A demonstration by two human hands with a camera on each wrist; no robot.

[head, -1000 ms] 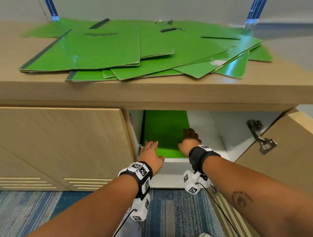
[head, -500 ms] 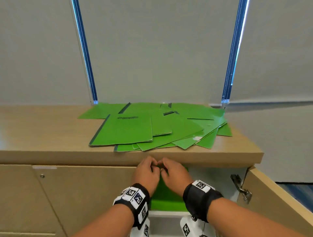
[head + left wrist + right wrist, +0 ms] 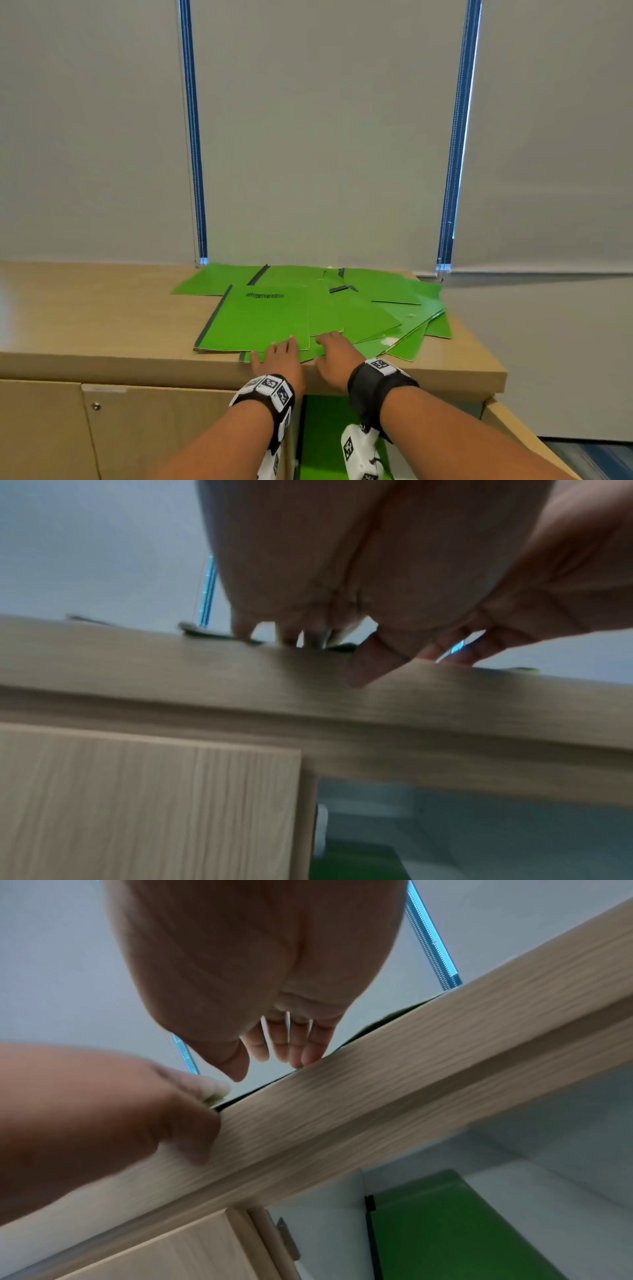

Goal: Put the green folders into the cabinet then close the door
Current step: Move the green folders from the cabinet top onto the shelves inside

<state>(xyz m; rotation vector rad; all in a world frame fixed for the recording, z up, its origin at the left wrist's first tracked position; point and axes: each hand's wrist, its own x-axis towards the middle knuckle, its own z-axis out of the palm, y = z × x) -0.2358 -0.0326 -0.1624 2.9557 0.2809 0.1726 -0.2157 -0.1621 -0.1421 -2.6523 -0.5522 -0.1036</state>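
A loose pile of green folders (image 3: 267, 318) lies spread on the wooden cabinet top (image 3: 102, 325). My left hand (image 3: 279, 354) rests its straight fingers on the front edge of the pile, and my right hand (image 3: 337, 356) lies beside it on the same edge. Neither hand grips anything. In the right wrist view the fingers (image 3: 294, 1047) hang straight over the top's front edge. Below, one green folder (image 3: 322, 431) stands inside the open cabinet compartment, also seen as a green folder (image 3: 445, 1231) from the right wrist.
The cabinet's right door (image 3: 513, 435) stands swung open toward me. The left door (image 3: 164, 431) is closed. Grey blinds with blue side strips (image 3: 193, 137) hang behind the cabinet top. Bare wood lies left of the pile.
Both hands came out of the cabinet, leaving a green folder inside, and rose to the front edge of the pile on top. My view tilted upward.
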